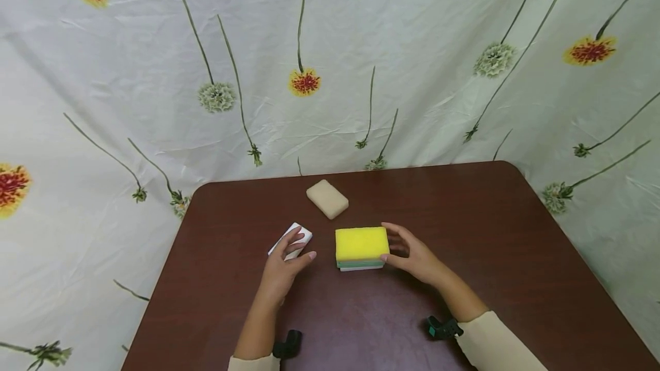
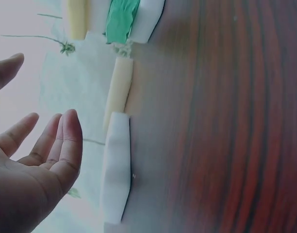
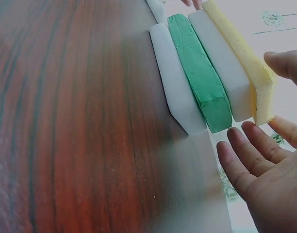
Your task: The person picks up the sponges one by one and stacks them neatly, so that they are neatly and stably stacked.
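Observation:
A stack stands on the table, its right end facing my right hand. On top is a yellow sponge; below come a white block, a green-wrapped bar and another white block. My right hand has its fingers spread, with thumb tip and fingertips right at the stack's end. My left hand hovers over a separate white block that lies flat, left of the stack. In the left wrist view its loosely bent fingers hold nothing, apart from that white block.
A cream-coloured block lies behind, between the white block and the stack. The dark brown table has rounded far corners. A flowered white cloth hangs behind it. Dark straps sit at both wrists.

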A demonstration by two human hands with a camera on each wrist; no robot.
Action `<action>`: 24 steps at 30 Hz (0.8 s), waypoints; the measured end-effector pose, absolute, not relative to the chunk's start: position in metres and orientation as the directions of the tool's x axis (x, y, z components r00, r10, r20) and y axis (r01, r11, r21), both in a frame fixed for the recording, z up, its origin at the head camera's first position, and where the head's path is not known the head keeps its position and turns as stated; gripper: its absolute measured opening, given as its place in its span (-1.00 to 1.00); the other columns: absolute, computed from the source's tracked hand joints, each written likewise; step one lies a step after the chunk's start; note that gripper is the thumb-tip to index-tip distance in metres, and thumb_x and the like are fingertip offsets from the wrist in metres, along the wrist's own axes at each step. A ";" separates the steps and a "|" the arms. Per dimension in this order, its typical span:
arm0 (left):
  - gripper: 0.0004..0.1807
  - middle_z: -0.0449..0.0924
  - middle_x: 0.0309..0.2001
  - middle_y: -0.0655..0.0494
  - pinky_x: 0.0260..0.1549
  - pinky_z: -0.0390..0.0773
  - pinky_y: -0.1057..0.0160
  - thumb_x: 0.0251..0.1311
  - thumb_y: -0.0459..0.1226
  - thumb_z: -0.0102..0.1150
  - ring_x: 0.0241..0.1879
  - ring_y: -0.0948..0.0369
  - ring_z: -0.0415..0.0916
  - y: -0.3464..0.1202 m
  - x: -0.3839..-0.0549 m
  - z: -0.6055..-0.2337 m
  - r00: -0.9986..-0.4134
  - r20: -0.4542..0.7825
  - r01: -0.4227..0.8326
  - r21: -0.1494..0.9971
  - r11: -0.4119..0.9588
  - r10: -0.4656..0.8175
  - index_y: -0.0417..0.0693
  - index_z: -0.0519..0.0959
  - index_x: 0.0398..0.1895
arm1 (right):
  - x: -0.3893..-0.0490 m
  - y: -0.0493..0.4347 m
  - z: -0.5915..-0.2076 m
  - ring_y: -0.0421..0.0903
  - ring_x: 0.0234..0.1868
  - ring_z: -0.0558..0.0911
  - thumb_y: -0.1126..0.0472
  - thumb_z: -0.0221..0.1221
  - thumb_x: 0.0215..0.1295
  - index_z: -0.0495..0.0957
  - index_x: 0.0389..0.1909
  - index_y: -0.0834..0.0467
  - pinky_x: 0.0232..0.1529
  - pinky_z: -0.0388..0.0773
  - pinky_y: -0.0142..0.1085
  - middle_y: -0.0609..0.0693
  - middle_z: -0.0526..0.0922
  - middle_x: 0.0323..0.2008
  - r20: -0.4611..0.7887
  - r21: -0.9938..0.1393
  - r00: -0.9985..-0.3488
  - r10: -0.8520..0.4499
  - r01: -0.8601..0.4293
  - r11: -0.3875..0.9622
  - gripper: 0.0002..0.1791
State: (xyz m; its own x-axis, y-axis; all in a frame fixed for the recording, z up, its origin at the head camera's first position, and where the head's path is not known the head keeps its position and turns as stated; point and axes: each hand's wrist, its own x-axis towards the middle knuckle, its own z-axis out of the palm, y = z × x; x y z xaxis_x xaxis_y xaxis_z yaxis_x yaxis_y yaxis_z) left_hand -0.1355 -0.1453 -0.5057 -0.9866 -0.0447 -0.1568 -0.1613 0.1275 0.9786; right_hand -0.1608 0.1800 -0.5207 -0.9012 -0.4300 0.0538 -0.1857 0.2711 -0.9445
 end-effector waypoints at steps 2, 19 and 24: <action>-0.22 0.46 0.36 0.05 0.03 0.48 0.41 0.15 -0.31 0.43 0.36 0.06 0.41 -0.149 -0.135 -0.505 -0.987 -0.153 -0.158 0.980 0.123 -0.054 0.13 0.36 0.46 | -0.161 0.180 -0.520 0.25 0.31 0.48 0.15 0.34 0.32 0.19 0.52 -0.06 0.31 0.40 0.21 0.23 0.37 0.39 0.051 -0.944 -0.901 -0.431 -0.184 0.272 -0.20; -0.16 0.43 0.32 -0.02 -0.05 0.47 0.49 0.17 -0.27 0.44 0.31 0.07 0.41 -0.175 -0.129 -0.509 -0.978 -0.170 -0.191 0.960 0.204 -0.117 0.12 0.27 0.51 | -0.161 0.181 -0.520 0.22 0.35 0.45 0.14 0.36 0.31 0.21 0.51 -0.07 0.30 0.42 0.17 0.18 0.36 0.41 0.060 -0.939 -0.903 -0.425 -0.196 0.284 -0.20; -0.15 0.47 0.29 -0.05 -0.04 0.47 0.44 0.17 -0.22 0.45 0.29 0.06 0.43 -0.181 -0.126 -0.510 -0.972 -0.184 -0.216 0.944 0.247 -0.146 0.12 0.26 0.52 | -0.162 0.181 -0.522 0.21 0.36 0.44 0.15 0.36 0.31 0.21 0.51 -0.06 0.30 0.42 0.16 0.18 0.36 0.41 0.068 -0.940 -0.901 -0.428 -0.201 0.275 -0.20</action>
State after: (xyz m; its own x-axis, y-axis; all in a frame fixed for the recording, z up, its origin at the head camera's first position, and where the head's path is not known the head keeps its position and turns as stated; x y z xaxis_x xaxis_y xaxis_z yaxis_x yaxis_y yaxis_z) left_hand -0.1262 -0.1810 -0.5104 -0.9719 -0.1461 -0.1843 -0.2163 0.2475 0.9445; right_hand -0.1615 0.1812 -0.5216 -0.9014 -0.4276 0.0675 -0.2011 0.2754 -0.9401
